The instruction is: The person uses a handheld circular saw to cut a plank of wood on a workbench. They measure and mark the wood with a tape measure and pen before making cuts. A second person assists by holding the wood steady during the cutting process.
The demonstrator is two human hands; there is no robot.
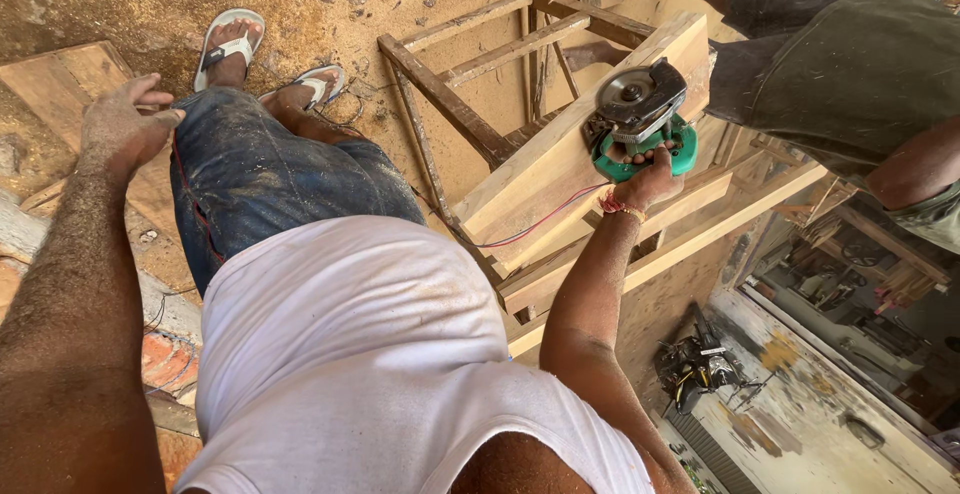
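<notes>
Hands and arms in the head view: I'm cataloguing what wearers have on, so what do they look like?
Both arms are bare; a sleeveless white shirt ends at the shoulders. The right hand has a red thread band and a thin bracelet at its wrist. The left hand is ungloved, dusted with sawdust, with no band visible.

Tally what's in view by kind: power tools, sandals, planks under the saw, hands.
Power tools: 2, the green circular saw gripped by the right hand, and a dark tool lying on the floor
Sandals: 2, one and the other
Planks under the saw: 1, a pale plank
Hands of the wearer: 2, the left hand empty
Total: 7
</notes>
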